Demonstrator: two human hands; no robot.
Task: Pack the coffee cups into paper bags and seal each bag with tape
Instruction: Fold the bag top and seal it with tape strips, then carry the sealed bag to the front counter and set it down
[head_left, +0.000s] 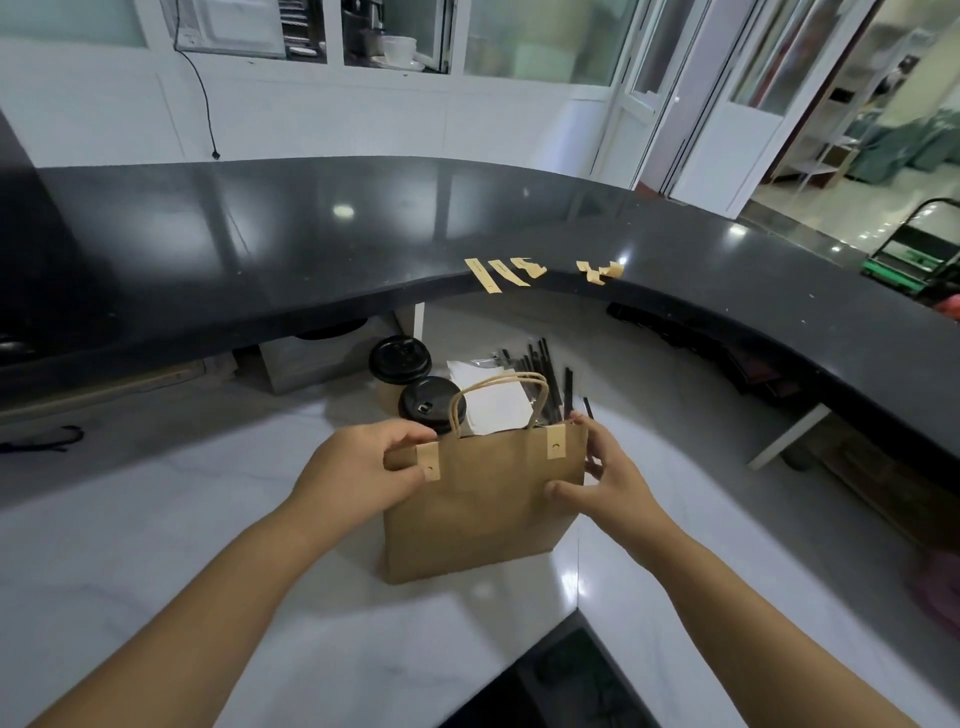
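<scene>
Brown paper bag (483, 509) upright on the white desk (156, 545), top edge folded shut, twisted paper handles (498, 400) arching above it. Two tan tape strips already over the fold: one near the bag's left corner (430, 460), one near its right corner (556, 443). Left hand (358, 467) at the bag's upper left corner, fingers (410, 434) curled over the top and thumb underneath, pinching the fold by the left strip. Right hand (608, 475) at the bag's upper right edge, thumb (563, 491) pressed on the front face, fingers wrapped round the side, gripping the bag. Directly behind the bag's left half, two coffee cups with black lids: the nearer (428, 405) partly hidden by the left hand and the handles, the farther (400, 359) just beyond it, touching or nearly so. White napkins or paper sheets (493, 400) behind the bag's centre, black straws (545, 364) fanned out behind its right half. Farther beyond the bag, a raised black counter (260, 234) curving across the view; spare tan tape strips (485, 275) stuck along its near edge, some hanging over, a crumpled pair (600, 271) off to their right. Black cord (47, 439) lying on the desk well to the bag's left.
</scene>
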